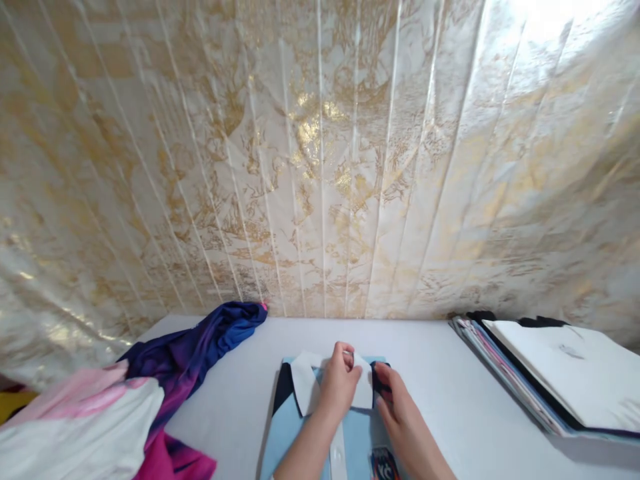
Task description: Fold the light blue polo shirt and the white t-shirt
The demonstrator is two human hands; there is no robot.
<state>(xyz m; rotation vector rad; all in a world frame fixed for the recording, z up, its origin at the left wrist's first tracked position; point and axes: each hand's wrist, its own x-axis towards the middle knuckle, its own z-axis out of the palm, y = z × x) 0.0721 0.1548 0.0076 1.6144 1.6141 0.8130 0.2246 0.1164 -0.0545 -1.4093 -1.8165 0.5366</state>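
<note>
A folded light blue polo shirt [295,433] lies on the table in front of me, its white collar [306,385] at the far end. Its shoulders are dark navy, a white placket runs down the middle, and a dark printed badge [384,463] shows at the lower right. My left hand [344,375] is closed on the collar near its opening, fingers curled in. Against the right shoulder edge rests my right hand [397,403], its thumb and fingers apart and touching the fabric. The shirt's lower part is cut off by the frame.
On the left lies a loose heap of clothes: a purple and blue garment [200,353], a white and pink one [90,420]. A stack of folded clothes [575,373], white on top, stands at the right. Behind the white table [225,413] hangs a shiny gold-patterned sheet [320,167].
</note>
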